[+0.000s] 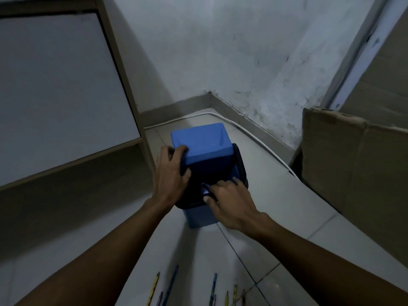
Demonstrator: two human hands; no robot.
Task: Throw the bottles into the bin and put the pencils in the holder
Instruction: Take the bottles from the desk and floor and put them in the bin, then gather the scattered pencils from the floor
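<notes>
Hidden: the inside of the bin is dark; a small pale shape shows at its opening by the right fingers, too blurred to name as a bottle.
Cut off: the pencils run out of the lower edge of the picture, so their full number cannot be told.
Bin: blue body, dark rim, standing on the floor near the room's corner.
Lid: blue swing lid tilted up and away on top of the bin.
Left hand: arm stretched forward, palm down, fingers curled over the lid's left edge, grasping it.
Right hand: arm stretched forward, fingers bent down at the bin's opening on its near right side; whether they are clenched on anything cannot be told.
Pencils: lying loose on the floor, well in front of the bin, towards the camera.
Cabinet: pale panels with wooden edging, left of the bin.
Cardboard box: right of the bin, apart from it.
Wall: stained, behind the bin, with a white cable along its foot.
</notes>
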